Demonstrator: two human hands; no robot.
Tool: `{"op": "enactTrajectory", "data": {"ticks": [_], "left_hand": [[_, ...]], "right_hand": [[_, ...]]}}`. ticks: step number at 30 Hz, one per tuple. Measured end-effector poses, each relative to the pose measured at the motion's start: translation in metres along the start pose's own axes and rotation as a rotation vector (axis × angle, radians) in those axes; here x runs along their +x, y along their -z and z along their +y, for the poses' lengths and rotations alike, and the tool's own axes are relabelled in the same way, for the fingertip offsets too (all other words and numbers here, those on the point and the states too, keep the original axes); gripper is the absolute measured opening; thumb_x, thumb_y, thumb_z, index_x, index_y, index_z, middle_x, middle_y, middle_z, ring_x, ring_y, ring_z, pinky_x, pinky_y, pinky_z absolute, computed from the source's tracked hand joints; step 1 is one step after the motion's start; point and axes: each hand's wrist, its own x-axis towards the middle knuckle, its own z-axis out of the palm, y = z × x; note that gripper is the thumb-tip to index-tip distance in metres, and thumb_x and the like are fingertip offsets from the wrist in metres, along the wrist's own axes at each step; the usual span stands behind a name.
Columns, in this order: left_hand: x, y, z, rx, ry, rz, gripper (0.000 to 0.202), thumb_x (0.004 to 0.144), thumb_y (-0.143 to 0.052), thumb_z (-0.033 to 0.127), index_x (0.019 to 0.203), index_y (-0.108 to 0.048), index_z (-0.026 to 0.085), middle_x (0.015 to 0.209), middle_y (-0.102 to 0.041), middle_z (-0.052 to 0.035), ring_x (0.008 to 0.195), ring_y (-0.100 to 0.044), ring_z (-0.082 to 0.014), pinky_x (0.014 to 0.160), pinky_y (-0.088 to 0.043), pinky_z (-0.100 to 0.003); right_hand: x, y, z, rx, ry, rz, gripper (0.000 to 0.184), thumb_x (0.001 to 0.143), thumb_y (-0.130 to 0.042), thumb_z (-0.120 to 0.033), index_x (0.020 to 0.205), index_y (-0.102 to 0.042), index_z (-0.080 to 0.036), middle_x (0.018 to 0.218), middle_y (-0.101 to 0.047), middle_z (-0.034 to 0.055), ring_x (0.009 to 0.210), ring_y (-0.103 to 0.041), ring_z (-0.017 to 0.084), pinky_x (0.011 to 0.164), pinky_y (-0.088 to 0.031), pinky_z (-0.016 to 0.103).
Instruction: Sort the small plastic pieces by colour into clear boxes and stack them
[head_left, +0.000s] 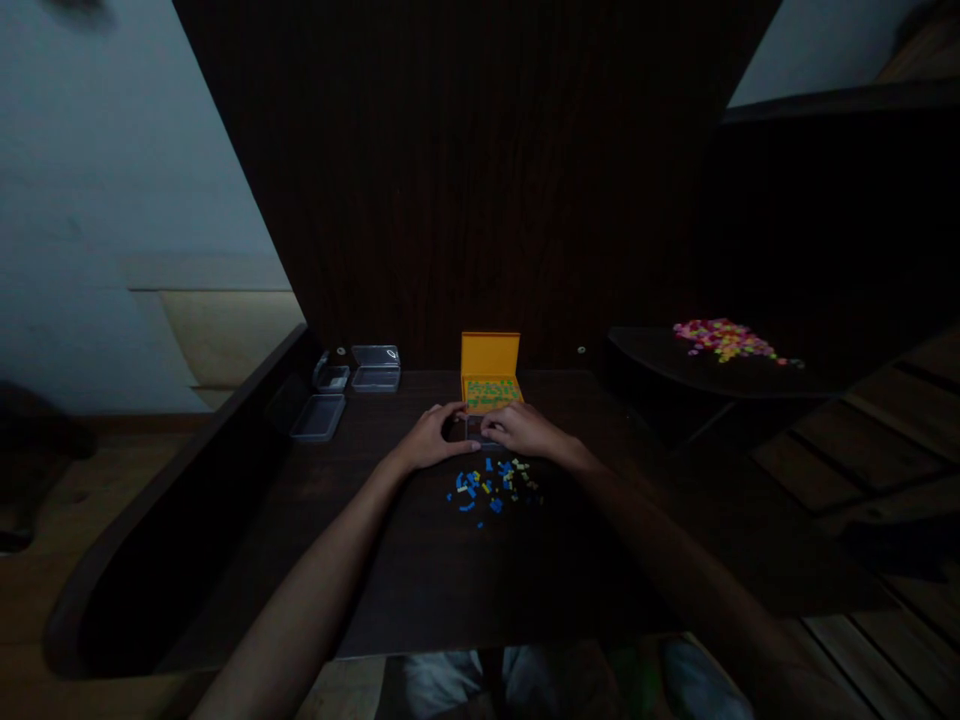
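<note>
The clear box (472,430) was best steadied by the spread left hand (432,438); any pinch by the curled right hand (526,430) couldn't be told.

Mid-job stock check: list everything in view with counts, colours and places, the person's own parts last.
Clear container: one, transparent, between the hands
Yellow box: one, lid raised, just beyond the hands
Green pieces: many, in the yellow box
Loose pieces: many, blue, yellow and pale, nearer the person than the hands
Clear cases: two, transparent, back left
Clear tray: one, transparent, left
Bright pile: uncounted, pink, orange and yellow, on the right shelf
Table: one, dark brown, below
Back panel: one, dark, behind
Wall: pale, far left
Floor: brown wood, lower left and right
Left hand: one, bare, at the container's left
Right hand: one, bare, at its right
</note>
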Motion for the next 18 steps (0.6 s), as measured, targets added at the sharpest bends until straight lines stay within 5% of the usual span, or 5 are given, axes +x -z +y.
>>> {"op": "enactTrajectory", "data": {"ticks": [13, 18], "left_hand": [[0.0, -0.001, -0.003, -0.012, -0.012, 0.012, 0.076, 0.067, -0.076, 0.055, 0.132, -0.051, 0.022, 0.115, -0.064, -0.0074, 0.108, -0.059, -0.0269, 0.097, -0.045, -0.041], [0.0, 0.0, -0.002, -0.012, -0.004, 0.0, 0.077, 0.068, -0.076, 0.054, 0.132, -0.051, 0.02, 0.114, -0.065, -0.0079, 0.108, -0.059, -0.0268, 0.098, -0.045, -0.042]], "right_hand": [[-0.001, 0.0, -0.002, -0.053, -0.028, -0.039, 0.023, 0.09, -0.054, -0.026, 0.099, -0.074, -0.019, 0.095, -0.073, 0.0082, 0.084, -0.064, 0.019, 0.069, -0.04, 0.026], [-0.01, 0.01, 0.002, 0.056, 0.012, 0.04, 0.024, 0.092, -0.053, -0.027, 0.1, -0.074, -0.019, 0.095, -0.074, 0.0062, 0.083, -0.065, 0.017, 0.071, -0.04, 0.025]]}}
